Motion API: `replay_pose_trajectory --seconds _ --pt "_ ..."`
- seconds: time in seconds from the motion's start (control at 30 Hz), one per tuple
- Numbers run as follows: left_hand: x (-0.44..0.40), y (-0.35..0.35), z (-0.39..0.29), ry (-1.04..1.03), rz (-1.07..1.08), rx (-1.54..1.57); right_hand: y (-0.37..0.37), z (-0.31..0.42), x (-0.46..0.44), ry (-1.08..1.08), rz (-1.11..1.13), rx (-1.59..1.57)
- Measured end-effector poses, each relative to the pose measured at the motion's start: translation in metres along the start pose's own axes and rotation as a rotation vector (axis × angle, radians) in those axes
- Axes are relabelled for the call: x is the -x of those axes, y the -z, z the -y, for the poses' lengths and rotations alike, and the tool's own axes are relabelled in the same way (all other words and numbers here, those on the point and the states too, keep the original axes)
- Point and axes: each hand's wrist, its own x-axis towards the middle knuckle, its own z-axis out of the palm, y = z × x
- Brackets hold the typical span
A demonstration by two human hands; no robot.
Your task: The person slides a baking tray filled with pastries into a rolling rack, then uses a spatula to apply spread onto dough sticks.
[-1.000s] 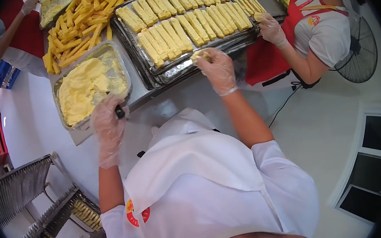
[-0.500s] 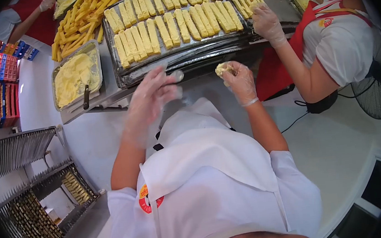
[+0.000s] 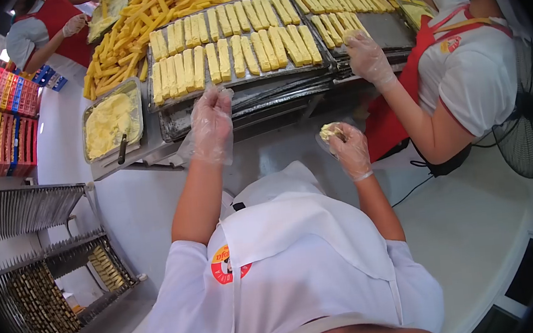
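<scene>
My left hand [image 3: 213,128], in a clear plastic glove, is at the near edge of a dark metal tray [image 3: 253,89]. Its fingers are bent close together below the front row of spread-coated sticks [image 3: 225,60]; anything between them is hidden. Lower and to the right, my gloved right hand [image 3: 349,147] is closed around a lump of pale yellow spread [image 3: 327,133]. That hand is away from the tray, over the floor. Two rows of coated sticks lie side by side on the tray.
At left stands a tub of yellow spread [image 3: 108,121] with a dark-handled utensil [image 3: 122,149]. Uncoated yellow sticks [image 3: 118,55] are heaped behind. A co-worker in a red apron [image 3: 396,112] works close at right, another person [image 3: 51,30] at far left. A metal rack [image 3: 27,215] stands lower left.
My left hand has moved up to the tray's front edge and its spread fingers have drawn together. My right hand, still holding the spread, has shifted slightly down and right. The view has shifted slightly.
</scene>
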Motion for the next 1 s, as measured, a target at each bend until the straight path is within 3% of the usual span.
replay_pose_trajectory --seconds 0.07,0.2,0.33,0.43,0.57,0.67,0.73,0.8,0.9,1.0 --pt "0.01 -0.023 0.005 -0.209 -0.137 -0.149 0.005 -0.003 0.001 -0.026 0.021 0.05" --pt "-0.005 -0.022 0.0 -0.121 -0.07 0.04 0.005 -0.009 0.001 -0.056 0.058 0.043" --pt "-0.017 -0.015 -0.01 -0.065 0.066 -0.08 0.003 -0.023 0.002 -0.023 0.056 0.021" --pt "-0.018 -0.022 -0.011 -0.056 -0.033 -0.181 0.004 -0.022 0.002 -0.006 0.064 0.013" --pt "-0.013 -0.023 0.0 -0.147 0.094 -0.078 0.001 -0.043 -0.004 -0.006 0.086 -0.046" --pt "0.005 -0.032 0.003 -0.186 0.036 0.011 -0.001 -0.054 -0.01 -0.057 0.164 -0.122" --pt "0.025 -0.027 0.006 -0.412 0.188 -0.004 -0.002 -0.063 -0.017 -0.058 0.224 -0.064" --pt "0.04 -0.027 -0.001 -0.505 0.222 -0.145 0.002 -0.06 -0.02 -0.018 0.247 0.073" --pt "0.092 -0.056 -0.035 -0.267 0.059 0.046 0.0 -0.066 -0.027 -0.017 0.31 0.181" --pt "0.118 -0.058 -0.042 -0.345 0.126 0.067 0.0 -0.068 -0.039 -0.042 0.365 0.228"
